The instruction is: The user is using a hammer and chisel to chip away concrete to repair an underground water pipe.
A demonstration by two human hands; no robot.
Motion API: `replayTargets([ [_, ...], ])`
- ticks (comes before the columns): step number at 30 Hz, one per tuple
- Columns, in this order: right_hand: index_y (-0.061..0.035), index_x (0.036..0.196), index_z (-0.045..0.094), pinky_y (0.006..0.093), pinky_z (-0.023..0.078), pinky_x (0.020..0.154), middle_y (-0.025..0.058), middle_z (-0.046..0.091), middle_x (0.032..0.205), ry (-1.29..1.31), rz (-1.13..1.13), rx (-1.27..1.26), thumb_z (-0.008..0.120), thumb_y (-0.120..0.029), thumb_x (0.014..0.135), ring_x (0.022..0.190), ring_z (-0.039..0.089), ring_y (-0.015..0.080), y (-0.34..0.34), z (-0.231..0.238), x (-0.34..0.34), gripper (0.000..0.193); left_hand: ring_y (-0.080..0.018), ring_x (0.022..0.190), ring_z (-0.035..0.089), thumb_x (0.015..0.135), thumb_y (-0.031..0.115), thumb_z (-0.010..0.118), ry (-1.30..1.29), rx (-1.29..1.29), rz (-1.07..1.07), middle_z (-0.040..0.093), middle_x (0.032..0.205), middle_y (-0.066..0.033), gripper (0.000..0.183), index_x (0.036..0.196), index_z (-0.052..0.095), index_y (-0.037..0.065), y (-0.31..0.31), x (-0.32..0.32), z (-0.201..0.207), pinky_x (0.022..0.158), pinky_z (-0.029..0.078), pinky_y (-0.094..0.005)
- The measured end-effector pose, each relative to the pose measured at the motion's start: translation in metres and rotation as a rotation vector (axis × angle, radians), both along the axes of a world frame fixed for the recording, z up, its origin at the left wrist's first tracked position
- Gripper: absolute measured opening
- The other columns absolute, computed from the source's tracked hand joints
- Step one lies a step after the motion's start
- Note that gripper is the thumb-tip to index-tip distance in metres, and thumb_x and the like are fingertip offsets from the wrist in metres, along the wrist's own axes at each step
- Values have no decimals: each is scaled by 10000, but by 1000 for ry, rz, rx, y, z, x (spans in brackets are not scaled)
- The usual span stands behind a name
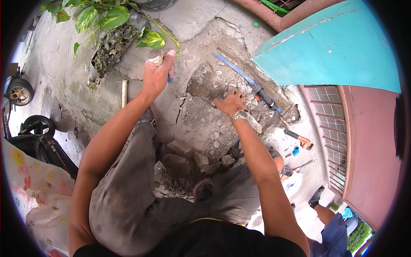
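Note:
My left hand (159,76) is closed around a screwdriver-like tool (171,80) with a blue handle, its thin shaft slanting down to the concrete. At the top of that fist sits a pale, rough piece (156,59) that I cannot make out. My right hand (232,103), with a watch (239,115) at the wrist, reaches down into the rubble (214,100) of a broken-out hole. Its fingers are spread over loose chunks, with the tips partly out of sight. Right beside it runs a blue pipe (236,68) with a dark fitting (266,97).
An orange-and-black wrench (300,139) and a blue fitting (296,150) lie on the right. A teal concrete block (329,47) borders the hole. Potted leaves (112,18) hang at the upper left. Broken concrete chunks (175,165) lie between my legs. Another person's leg (324,214) shows at lower right.

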State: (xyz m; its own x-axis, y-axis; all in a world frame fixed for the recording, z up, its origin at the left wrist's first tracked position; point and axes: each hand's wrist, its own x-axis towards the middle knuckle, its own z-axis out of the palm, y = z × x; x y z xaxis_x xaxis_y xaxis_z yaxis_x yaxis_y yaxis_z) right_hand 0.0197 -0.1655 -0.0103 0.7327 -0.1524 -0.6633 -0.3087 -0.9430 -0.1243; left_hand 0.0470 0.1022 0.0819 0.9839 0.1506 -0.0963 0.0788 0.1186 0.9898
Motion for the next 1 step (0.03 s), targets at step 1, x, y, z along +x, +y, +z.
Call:
replayTargets([
  [1, -109, 1600, 206, 700, 298, 1101, 230, 122, 1641, 37, -27, -25, 737, -651, 744, 1501, 156, 481, 2, 1, 3, 1144, -113, 543, 512, 1001, 331, 656, -10, -6, -25, 533, 622, -13, 390, 750, 539, 56, -3, 3, 1, 549, 477, -311],
])
